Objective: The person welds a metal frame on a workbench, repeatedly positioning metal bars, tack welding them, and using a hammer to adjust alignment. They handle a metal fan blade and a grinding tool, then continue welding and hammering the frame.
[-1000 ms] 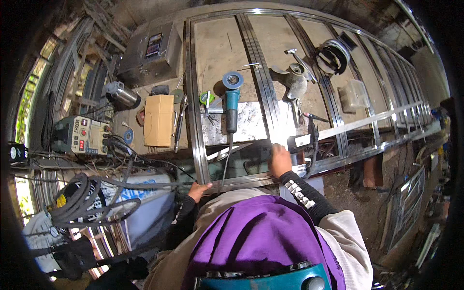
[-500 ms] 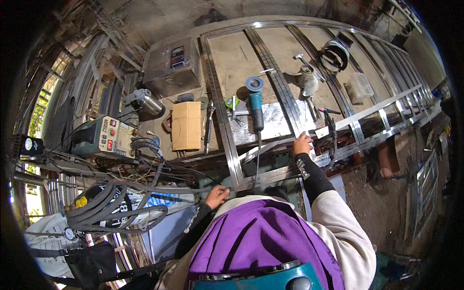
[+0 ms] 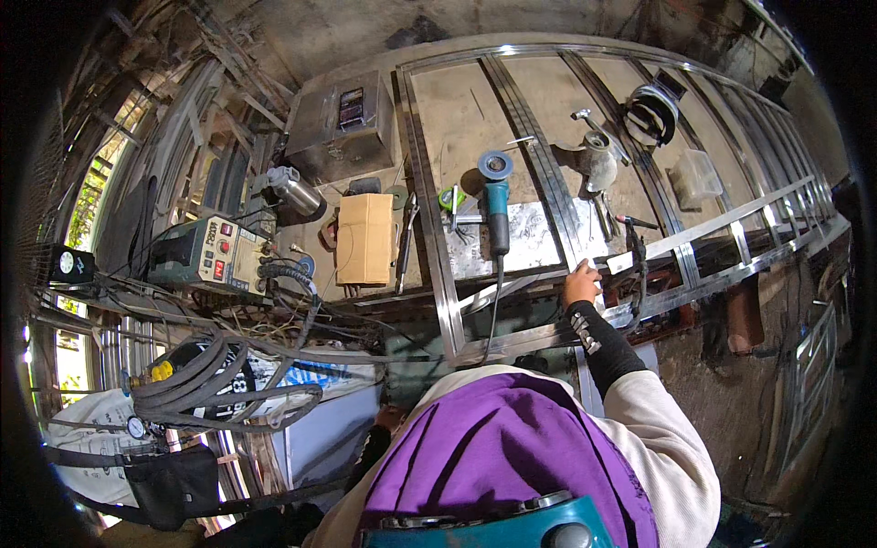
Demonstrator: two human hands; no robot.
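Nearest the lens I saw the purple hood [image 3: 512, 447] filling the lower centre of the frame. It hid most of my left hand [image 3: 391, 418], so I could not tell how those fingers lay. Just above, my right hand [image 3: 581, 283] rested at centre right on the stainless steel frame [image 3: 429, 219], fingers curled narrow against a rail, gripping nothing that I could make out.

Beyond it the angle grinder [image 3: 496, 205] lay loose on the bench with its cord [image 3: 494, 301] trailing down across the frame. I judged that a nudge of the frame could snag that cord and drag the grinder off. The welding torch [image 3: 630, 239] also sat close beside my fingers.

Against the earlier view, my left hand had dropped lower and the bench sat further right in the frame.
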